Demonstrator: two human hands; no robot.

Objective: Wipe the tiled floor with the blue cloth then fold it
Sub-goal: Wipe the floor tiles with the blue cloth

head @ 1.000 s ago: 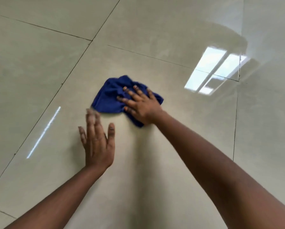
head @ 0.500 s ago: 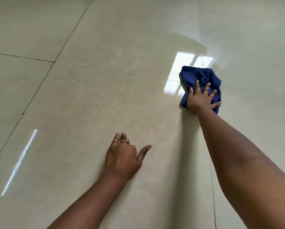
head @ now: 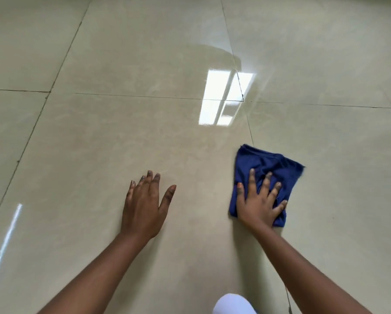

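A crumpled blue cloth [head: 273,165] lies on the glossy beige tiled floor [head: 126,137], right of centre. My right hand [head: 258,200] presses flat on the cloth's near half, fingers spread, covering its lower part. My left hand [head: 144,207] rests palm-down on the bare tile to the left of the cloth, fingers apart, holding nothing. Both forearms reach in from the bottom edge.
Dark grout lines [head: 158,97] cross the floor between large tiles. A bright window reflection [head: 224,98] shines beyond the cloth. A white rounded shape [head: 233,304], probably my knee, shows at the bottom edge. A thin light streak [head: 6,241] lies at the lower left.
My right hand has swept the cloth from the left across to the right, then pulled it back nearer to me. My left hand stays planted on the tile.
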